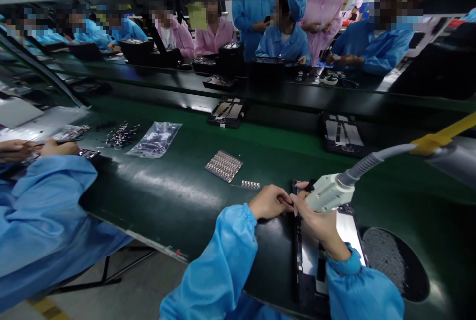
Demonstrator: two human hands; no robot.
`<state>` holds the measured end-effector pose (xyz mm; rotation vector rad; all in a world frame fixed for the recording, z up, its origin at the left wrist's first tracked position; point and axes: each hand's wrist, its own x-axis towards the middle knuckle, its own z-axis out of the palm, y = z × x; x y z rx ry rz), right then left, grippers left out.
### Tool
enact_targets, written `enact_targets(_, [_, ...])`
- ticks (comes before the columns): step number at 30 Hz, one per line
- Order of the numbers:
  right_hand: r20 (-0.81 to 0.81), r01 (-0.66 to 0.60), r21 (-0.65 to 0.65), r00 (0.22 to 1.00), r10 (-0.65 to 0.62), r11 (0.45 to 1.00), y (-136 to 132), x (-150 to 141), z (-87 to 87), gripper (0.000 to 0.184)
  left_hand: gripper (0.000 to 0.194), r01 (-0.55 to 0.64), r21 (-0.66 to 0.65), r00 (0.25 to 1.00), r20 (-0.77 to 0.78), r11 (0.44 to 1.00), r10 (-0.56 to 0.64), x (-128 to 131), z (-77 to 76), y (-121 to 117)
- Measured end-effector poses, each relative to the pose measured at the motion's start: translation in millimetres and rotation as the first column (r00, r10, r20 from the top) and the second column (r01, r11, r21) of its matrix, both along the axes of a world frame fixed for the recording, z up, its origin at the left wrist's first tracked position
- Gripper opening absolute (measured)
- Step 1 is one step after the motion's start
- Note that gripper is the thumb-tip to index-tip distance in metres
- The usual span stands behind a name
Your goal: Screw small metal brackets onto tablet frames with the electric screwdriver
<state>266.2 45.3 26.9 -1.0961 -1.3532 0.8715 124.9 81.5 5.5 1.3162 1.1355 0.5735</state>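
Observation:
In front of me lies an opened tablet-like device (310, 255) with silvery panels inside a black frame. My left hand (270, 202) is at its upper left edge, fingertips pinched together; whatever they hold is hidden. Against those fingertips, my right hand (320, 223) reaches over the device with its thumb and fingers closed, and what is between them cannot be made out. A pale nozzle-like tool (330, 193) on a grey hose (375, 157) is directly above my right hand; whether the hand touches it is unclear. Left of the hands are a small strip of parts (251, 184) and a larger sheet of parts (223, 166).
More opened devices (226, 111) stand on the green strip behind. A clear plastic bag (155, 139) and a pile of small dark parts (122, 135) lie to the left, near a co-worker's sleeve (55, 196). A dark oval pad (396, 263) is at right. Several people sit opposite.

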Motion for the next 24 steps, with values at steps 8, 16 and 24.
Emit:
enact_targets(8, [0.024,0.007,-0.052,1.000,-0.006,0.999,-1,2,0.8,0.025,0.011,-0.213,0.410,0.801,-0.447,0.887,0.398,-100,11.2,12])
enact_targets(16, [0.144,0.086,0.136,0.984,-0.106,0.987,-2,31,13.6,0.030,0.024,-0.237,0.405,0.692,-0.568,0.883,0.446,-85,4.9,0])
enact_targets(24, [-0.097,0.064,0.028,0.993,-0.061,0.998,-6,2,15.9,0.027,0.026,-0.183,0.263,0.838,-0.463,0.947,0.290,-72,-8.1,7])
